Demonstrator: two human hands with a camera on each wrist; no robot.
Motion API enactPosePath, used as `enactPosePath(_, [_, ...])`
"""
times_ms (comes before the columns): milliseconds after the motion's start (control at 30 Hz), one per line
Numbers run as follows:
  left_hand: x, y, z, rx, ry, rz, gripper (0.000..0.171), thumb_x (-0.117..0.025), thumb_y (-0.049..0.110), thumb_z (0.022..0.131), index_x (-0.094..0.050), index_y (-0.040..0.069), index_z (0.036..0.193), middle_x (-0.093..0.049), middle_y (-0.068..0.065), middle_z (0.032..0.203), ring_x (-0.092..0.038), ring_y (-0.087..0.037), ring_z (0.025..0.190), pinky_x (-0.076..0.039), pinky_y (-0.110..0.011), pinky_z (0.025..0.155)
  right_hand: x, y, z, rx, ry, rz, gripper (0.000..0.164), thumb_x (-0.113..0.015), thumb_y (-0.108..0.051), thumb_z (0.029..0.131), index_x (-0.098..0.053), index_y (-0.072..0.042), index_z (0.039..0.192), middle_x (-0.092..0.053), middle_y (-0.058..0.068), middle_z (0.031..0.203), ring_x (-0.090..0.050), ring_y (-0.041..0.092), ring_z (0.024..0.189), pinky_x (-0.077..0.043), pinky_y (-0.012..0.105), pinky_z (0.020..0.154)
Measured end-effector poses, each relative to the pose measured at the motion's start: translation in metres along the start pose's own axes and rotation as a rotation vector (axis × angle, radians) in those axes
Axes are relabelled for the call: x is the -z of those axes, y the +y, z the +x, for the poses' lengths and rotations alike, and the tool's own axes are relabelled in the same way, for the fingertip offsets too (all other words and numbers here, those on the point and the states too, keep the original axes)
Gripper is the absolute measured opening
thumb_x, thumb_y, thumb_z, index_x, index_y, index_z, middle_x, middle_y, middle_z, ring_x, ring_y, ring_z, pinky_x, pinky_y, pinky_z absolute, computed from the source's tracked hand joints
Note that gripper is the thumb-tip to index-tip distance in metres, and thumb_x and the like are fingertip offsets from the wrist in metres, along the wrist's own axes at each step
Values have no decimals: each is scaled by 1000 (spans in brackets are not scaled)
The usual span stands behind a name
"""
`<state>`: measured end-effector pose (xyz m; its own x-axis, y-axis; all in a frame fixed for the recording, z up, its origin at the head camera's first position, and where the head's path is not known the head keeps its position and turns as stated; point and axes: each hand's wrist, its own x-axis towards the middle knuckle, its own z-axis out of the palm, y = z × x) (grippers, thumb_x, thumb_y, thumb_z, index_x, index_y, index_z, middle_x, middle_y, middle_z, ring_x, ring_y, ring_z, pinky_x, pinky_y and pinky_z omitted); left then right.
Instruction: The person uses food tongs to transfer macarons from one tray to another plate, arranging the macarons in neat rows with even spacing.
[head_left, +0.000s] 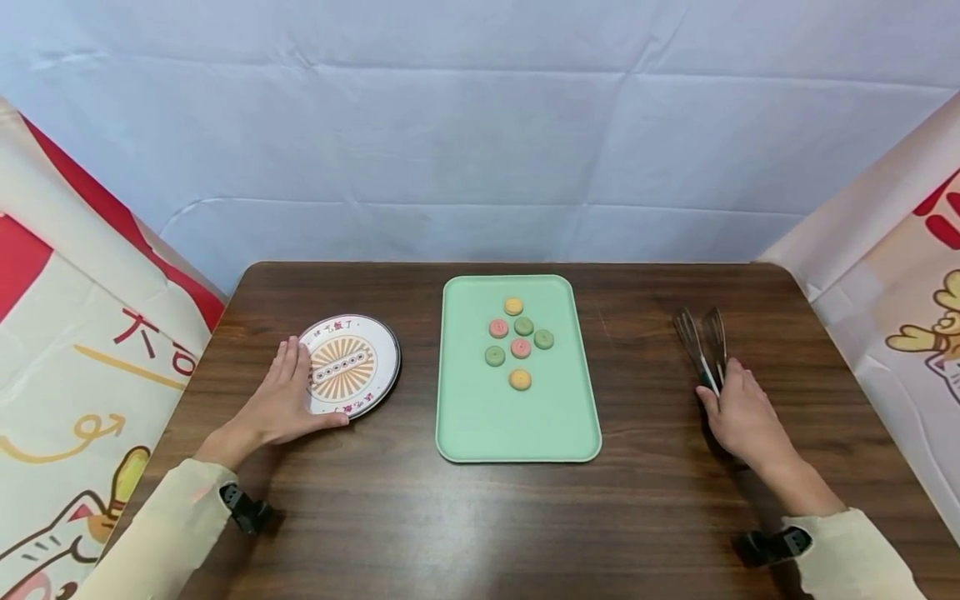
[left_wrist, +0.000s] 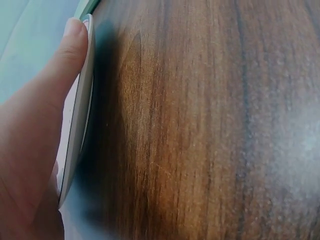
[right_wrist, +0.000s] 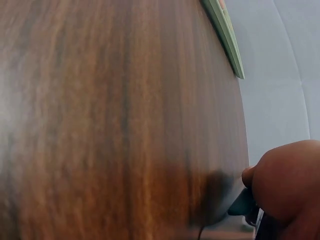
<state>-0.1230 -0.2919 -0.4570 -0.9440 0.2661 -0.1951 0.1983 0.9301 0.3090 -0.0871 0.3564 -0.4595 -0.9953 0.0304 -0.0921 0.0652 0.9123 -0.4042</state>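
Note:
My left hand [head_left: 279,400] rests on the left side of a round white plate [head_left: 382,358] with an orange ray pattern and red characters. Its fingers lie straight over the rim, with the thumb stretched along the front edge. A second rim shows beneath, so the plates [left_wrist: 82,115] are stacked. Over on the right, my right hand [head_left: 744,417] grips a pair of tongs [head_left: 708,367] with slotted metal ends pointing away from me; the palm covers most of the handle. A dark handle part [right_wrist: 243,202] shows beneath that hand in the right wrist view.
A pale green rectangular tray [head_left: 517,433] lies between the hands. Several small pink, green and yellow cookie-like discs [head_left: 521,347] sit on it. The dark wooden table [head_left: 480,517] meets a pale cloth backdrop [head_left: 480,150], with printed cloths on both sides.

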Motion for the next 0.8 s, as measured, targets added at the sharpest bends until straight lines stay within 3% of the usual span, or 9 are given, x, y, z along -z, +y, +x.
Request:
enactPosePath(233, [-3, -2, 2, 1, 3, -12, 142, -71, 76, 76, 1, -17, 155, 11, -36, 163, 11, -49, 152, -11, -63, 120, -1, -2, 0, 11, 49, -2, 61, -44, -16, 109, -19, 32, 137, -28, 60, 131, -26, 73, 126, -26, 77, 103])
enactPosePath(333, [-4, -3, 3, -5, 8, -27, 143, -71, 77, 75, 2, -17, 155, 12, -36, 163, 12, -48, 152, -10, -63, 120, 0, -3, 0, 21, 67, 2, 58, -47, -13, 107, -23, 33, 133, -36, 58, 122, -37, 71, 116, -35, 76, 94])
enactPosePath(500, [-6, -5, 4, -6, 8, -31, 144, -70, 78, 75, 3, -16, 155, 14, -34, 163, 14, -47, 152, -9, -63, 120, 0, -5, -2, 2, 85, 37, 58, -52, -19, 106, -32, 31, 129, -48, 44, 104, -54, 58, 88, -45, 63, 69])
enactPosePath(667, [-6, -5, 4, -6, 9, -29, 143, -71, 77, 75, 2, -17, 154, 13, -35, 163, 13, -48, 152, -9, -64, 120, 1, -5, -3, -40, 102, 51, 61, -55, -28, 106, -36, 26, 125, -52, 39, 98, -58, 49, 79, -47, 58, 62])
enactPosePath(800, [-2, -1, 2, -10, 16, -39, 142, -74, 73, 74, -1, -19, 154, 10, -38, 162, 10, -50, 151, -8, -64, 120, 1, -5, -5, -45, 135, 44, 54, -56, -26, 105, -40, 24, 119, -54, 37, 91, -59, 47, 73, -47, 57, 59])
